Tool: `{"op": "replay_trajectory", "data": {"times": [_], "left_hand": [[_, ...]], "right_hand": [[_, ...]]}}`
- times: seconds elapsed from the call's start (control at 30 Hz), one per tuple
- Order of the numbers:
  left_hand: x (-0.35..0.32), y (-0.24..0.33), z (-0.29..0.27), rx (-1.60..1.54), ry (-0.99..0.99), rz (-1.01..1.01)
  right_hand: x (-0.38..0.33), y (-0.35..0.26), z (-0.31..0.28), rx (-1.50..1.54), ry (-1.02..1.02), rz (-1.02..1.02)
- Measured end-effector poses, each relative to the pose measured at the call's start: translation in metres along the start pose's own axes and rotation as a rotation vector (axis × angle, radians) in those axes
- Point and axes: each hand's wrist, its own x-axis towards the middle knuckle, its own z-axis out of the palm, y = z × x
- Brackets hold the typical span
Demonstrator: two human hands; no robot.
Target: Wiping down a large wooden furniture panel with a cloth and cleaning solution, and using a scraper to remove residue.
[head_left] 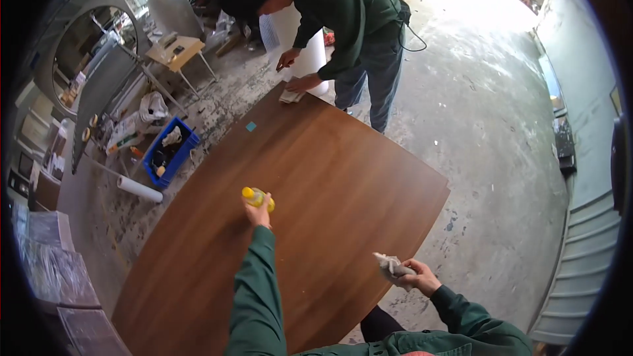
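Observation:
A wide brown wooden tabletop (330,178) lies in front of me. Over its middle, my left hand (258,213) is wrapped round a yellow bottle (250,194) with a yellow cap, tilted to the left. By the tabletop's right edge, my right hand (420,277) grips a crumpled whitish-grey cloth (393,266). The cloth's far end sticks out past the fingers, and I cannot tell whether it touches the wood. At the far corner a co-worker's hand (304,84) presses a pale cloth (290,96) on the surface.
The co-worker (349,20) bends over the far end. A small teal square (250,126) lies on the tabletop. To the left are a blue crate (170,151) of supplies, a white roll (140,189), a small wooden table (175,53) and wrapped boxes (56,270). Concrete floor (488,125) stretches along the right.

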Motion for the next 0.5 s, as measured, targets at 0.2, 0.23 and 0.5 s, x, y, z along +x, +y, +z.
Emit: {"op": "replay_trajectory", "data": {"times": [0.2, 0.23, 0.5], "left_hand": [[-0.112, 0.051, -0.089, -0.168, -0.378, -0.066], [-0.138, 0.068, -0.105, -0.268, -0.470, -0.050], [-0.302, 0.146, -0.292, -0.431, -1.202, -0.053]], "right_hand": [[-0.032, 0.017, 0.035, 0.174, 0.070, -0.053], [-0.046, 0.020, 0.041, 0.282, 0.048, -0.058], [-0.169, 0.098, 0.152, 0.321, -0.025, -0.350]]}}
